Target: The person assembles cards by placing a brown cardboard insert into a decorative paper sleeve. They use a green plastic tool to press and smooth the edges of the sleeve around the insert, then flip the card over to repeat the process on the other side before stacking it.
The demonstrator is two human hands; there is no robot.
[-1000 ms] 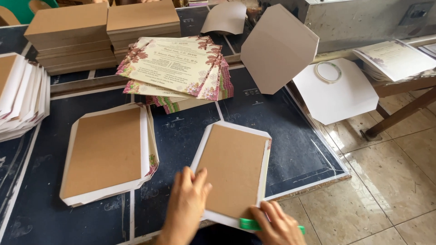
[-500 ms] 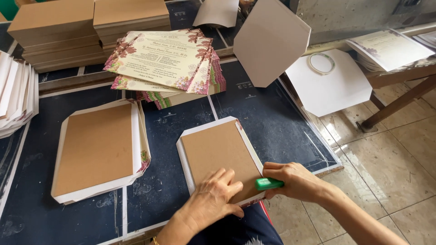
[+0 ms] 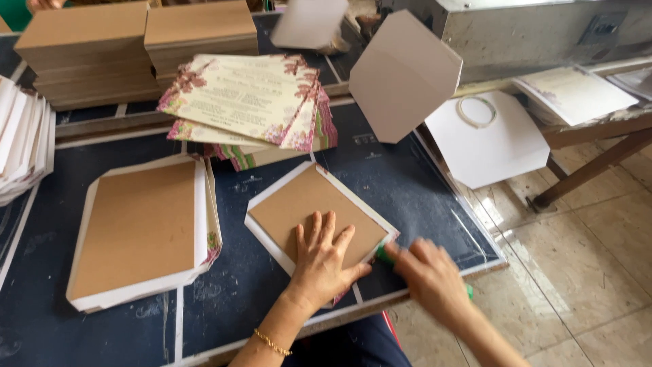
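My left hand (image 3: 322,259) lies flat, fingers spread, on a brown cardboard board (image 3: 299,207) that sits on a white paper sheet with folded borders. The board is turned at an angle on the dark blue table (image 3: 407,183). My right hand (image 3: 430,274) is closed around a small green tool (image 3: 385,255) and presses it against the board's right edge. A gold bracelet (image 3: 272,343) circles my left wrist.
A finished stack of paper-wrapped boards (image 3: 139,231) lies to the left. Floral printed cards (image 3: 248,102) are piled behind. Brown board stacks (image 3: 136,44) stand at the back, white sheets (image 3: 24,139) at far left. Grey hexagonal cut-outs (image 3: 407,75) lean at the right, above a tiled floor (image 3: 584,272).
The board has rotated further on the table. My left hand has shifted onto its middle, and my right hand with the green tool has slid along the right edge.
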